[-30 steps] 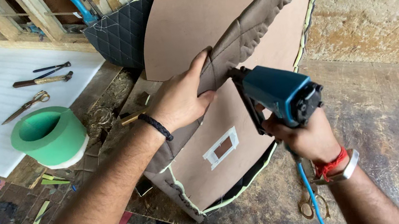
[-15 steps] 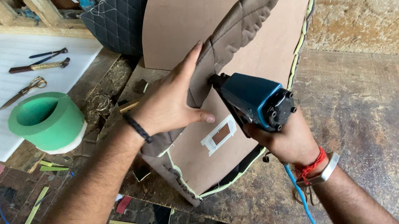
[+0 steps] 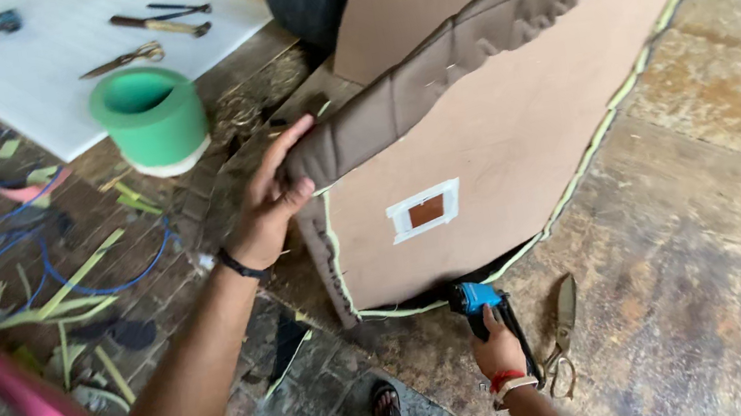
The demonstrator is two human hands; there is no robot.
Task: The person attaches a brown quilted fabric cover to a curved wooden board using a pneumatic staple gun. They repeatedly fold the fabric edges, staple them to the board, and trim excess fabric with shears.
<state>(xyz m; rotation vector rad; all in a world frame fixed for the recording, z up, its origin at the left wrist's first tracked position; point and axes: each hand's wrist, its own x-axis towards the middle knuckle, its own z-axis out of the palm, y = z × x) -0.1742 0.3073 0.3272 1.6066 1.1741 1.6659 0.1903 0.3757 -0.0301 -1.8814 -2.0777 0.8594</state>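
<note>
A large brown board panel (image 3: 499,150) stands on edge on the floor, with quilted brown fabric (image 3: 499,22) folded over its upper edge and a green foam strip along its rim. A small white-framed square sits on its face. My left hand (image 3: 272,203) presses the fabric down at the panel's left corner. My right hand (image 3: 498,350) grips a blue staple gun (image 3: 478,304) at the panel's bottom edge, nose up against it.
A green roll of tape (image 3: 150,119) stands left of the panel beside a white sheet (image 3: 72,47) carrying hand tools. Scissors (image 3: 560,331) lie right of my right hand. Blue hose (image 3: 97,278), green scraps and a pink-edged piece (image 3: 17,398) litter the floor at left.
My right hand has brought the staple gun down from the panel's middle to its bottom edge. My left hand has slid left to the fabric-covered corner. The view has shifted.
</note>
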